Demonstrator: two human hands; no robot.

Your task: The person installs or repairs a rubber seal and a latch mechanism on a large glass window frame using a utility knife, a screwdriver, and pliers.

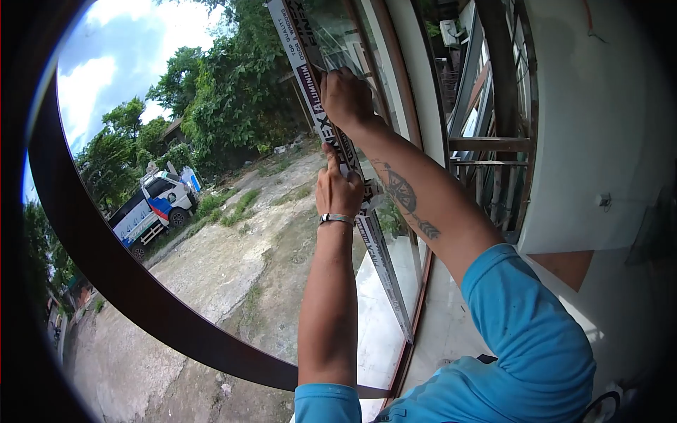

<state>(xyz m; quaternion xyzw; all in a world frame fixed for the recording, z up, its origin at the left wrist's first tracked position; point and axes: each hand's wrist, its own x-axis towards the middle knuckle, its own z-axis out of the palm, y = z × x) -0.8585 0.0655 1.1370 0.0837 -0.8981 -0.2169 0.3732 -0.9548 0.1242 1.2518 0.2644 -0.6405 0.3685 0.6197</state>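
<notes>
An aluminum door frame [314, 88] stands tilted in my view, covered with printed protective film bearing black and purple lettering. Against its lower stretch is my left hand [337, 189], wearing a bracelet; the index finger points up along the film while the other fingers curl at the frame. Higher up, my right hand [347, 100] is closed with bent fingers at the frame's inner edge. Whatever those fingers pinch is hidden behind the knuckles. Beyond the frame lies a glass pane [338, 42].
A dark curved frame member [141, 282] sweeps across the left. Outside, a pickup truck [159, 204] is parked on rough concrete ground [233, 275] near trees. To the right, long frame pieces [486, 84] lean in an opening beside a pale wall [599, 141].
</notes>
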